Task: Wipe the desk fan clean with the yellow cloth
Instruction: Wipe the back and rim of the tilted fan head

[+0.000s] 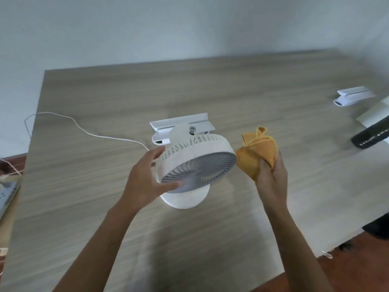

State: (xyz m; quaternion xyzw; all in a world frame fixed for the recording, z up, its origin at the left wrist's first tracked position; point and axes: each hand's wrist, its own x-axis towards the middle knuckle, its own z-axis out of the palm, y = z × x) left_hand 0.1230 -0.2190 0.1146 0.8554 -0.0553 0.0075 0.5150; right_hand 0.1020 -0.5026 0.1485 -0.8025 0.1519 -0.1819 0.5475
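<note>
A white desk fan [195, 159] stands on its round base in the middle of the wooden table [210, 91], its grille tilted toward me. My left hand [145, 182] grips the left rim of the fan head, thumb on the lower front edge. My right hand [271, 178] holds a bunched yellow cloth [255, 152] just to the right of the fan head, the cloth touching or almost touching the rim.
A white cord [84, 128] runs from behind the fan off the table's left edge. A white bracket [181, 125] lies right behind the fan, another white piece [353, 98] at the far right beside a black object [370, 135]. A power strip [8, 192] sits left.
</note>
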